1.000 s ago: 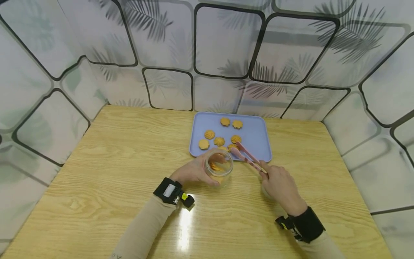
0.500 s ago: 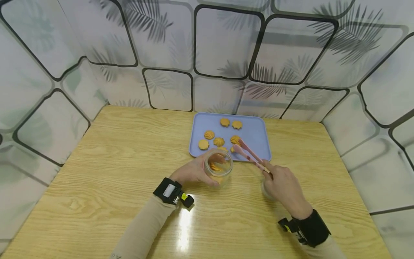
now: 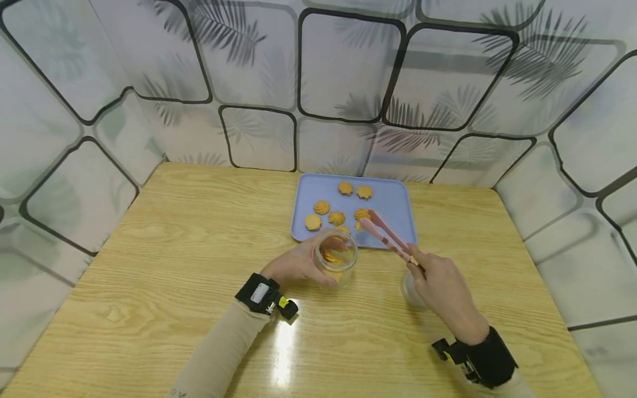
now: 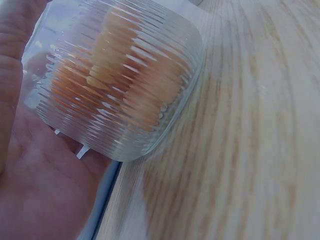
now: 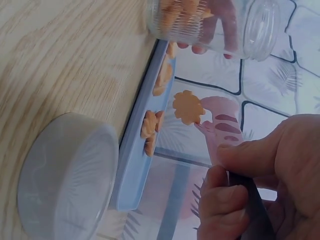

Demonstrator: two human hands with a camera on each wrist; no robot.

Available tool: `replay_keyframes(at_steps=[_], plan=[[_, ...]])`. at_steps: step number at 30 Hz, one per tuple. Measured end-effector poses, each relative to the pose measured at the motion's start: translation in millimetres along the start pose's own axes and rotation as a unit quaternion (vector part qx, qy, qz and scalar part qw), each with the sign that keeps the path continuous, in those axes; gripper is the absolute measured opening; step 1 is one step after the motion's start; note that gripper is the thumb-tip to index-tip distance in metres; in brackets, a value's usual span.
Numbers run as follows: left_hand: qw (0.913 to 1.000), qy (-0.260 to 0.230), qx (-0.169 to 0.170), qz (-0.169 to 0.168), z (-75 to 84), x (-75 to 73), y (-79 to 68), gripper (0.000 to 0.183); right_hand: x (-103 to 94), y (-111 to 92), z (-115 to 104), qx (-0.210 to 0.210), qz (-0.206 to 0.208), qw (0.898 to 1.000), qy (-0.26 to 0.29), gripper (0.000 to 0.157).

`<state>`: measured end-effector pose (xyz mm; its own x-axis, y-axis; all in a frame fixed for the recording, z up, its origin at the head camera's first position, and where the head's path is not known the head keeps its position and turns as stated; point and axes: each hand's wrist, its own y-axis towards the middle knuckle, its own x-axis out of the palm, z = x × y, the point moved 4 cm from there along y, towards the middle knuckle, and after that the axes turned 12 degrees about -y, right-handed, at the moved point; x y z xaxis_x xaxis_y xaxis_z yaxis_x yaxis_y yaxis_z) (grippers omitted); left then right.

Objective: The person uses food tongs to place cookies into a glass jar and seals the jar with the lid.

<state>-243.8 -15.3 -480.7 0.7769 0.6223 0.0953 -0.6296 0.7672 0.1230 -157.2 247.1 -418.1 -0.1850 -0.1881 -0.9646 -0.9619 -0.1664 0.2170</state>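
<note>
My left hand (image 3: 300,261) grips a clear glass jar (image 3: 346,275), fingers round its side. Cookies (image 4: 155,85) show through the ribbed wall in the left wrist view. With my right hand (image 3: 444,290) I hold pink tongs (image 3: 395,244), thumb and fingers closed round the handle. In the right wrist view, a scalloped cookie (image 5: 189,107) sits at the tong tips, raised above the tray. Beyond the jar lies a blue tray (image 3: 398,213) with several cookies, among them a swirled cookie (image 3: 322,207); the jar hides part of its near edge.
A round whitish lid (image 5: 70,180) lies on the wooden table (image 3: 199,221) below my right hand, partly hidden by it in the head view. A patterned curtain (image 3: 343,66) stands behind the tray and along both sides.
My right hand has drawn back slightly to the right with the tongs, whose tips have left the cookies near the tray's front edge. The left hand and jar stay put.
</note>
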Motion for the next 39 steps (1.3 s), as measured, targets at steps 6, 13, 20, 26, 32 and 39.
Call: replay_keyframes(at_steps=[6,13,20,26,32,39], plan=[[1.0,0.001,0.0,-0.001,-1.7,-0.6,0.0,0.093,-8.7,-5.8,-5.1,-0.021,0.04,0.999,0.005,0.042],[1.0,-0.005,0.0,-0.003,-2.1,-1.4,-0.4,0.092,-26.9,-12.6,-12.6,-0.021,0.066,0.997,0.016,0.044],[0.9999,-0.005,0.01,-0.009,-1.4,-1.7,-0.7,0.092,-42.4,-17.3,-23.0,-0.052,0.109,0.992,0.022,0.045],[0.9999,0.005,0.008,-0.011,-1.8,-1.7,-0.4,0.091,-51.1,-26.1,-33.2,-0.066,0.129,0.989,0.025,0.047],[0.9998,0.015,-0.008,-0.005,-0.4,-1.4,-2.0,0.092,-53.6,-35.4,-43.2,-0.079,0.132,0.988,0.031,0.05],[0.9997,0.014,-0.022,0.002,-0.9,-1.6,-2.5,0.098,-48.7,-43.3,-47.3,-0.087,0.121,0.988,0.049,0.051]])
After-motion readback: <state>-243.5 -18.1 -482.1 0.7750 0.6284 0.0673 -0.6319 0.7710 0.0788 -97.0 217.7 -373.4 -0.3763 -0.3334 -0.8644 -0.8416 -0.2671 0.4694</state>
